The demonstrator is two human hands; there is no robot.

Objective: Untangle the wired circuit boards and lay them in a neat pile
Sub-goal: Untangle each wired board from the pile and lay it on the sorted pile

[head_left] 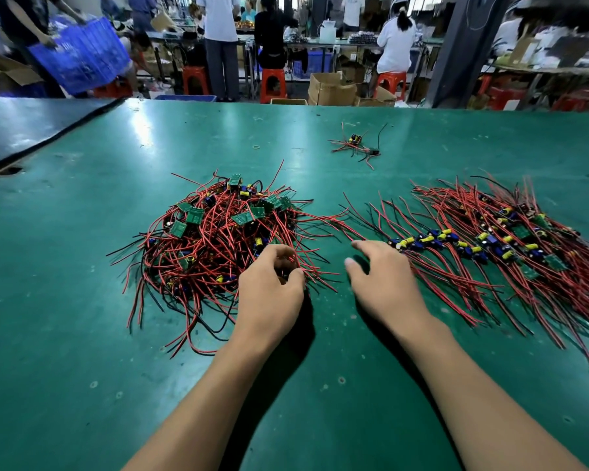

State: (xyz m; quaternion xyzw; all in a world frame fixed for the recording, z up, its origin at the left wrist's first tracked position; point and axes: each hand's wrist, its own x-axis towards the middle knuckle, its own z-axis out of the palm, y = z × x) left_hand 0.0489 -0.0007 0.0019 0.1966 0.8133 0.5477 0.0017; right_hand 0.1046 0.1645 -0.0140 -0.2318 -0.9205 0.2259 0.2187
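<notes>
Lying at the centre of the table (82, 334), the tangled heap (215, 239) is pinched by the left hand (271, 283), the right hand (381, 280) slack and empty beside the neat pile (497, 239) (light, floppy leads likely snag; rigid boards are best gripped).

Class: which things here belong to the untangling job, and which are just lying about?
Job: tangled heap of red-wired green circuit boards; tidy row of red-wired boards; left hand; right hand.
Lying about: small yellowish rubber band; brown cardboard box; red plastic stool.
</notes>
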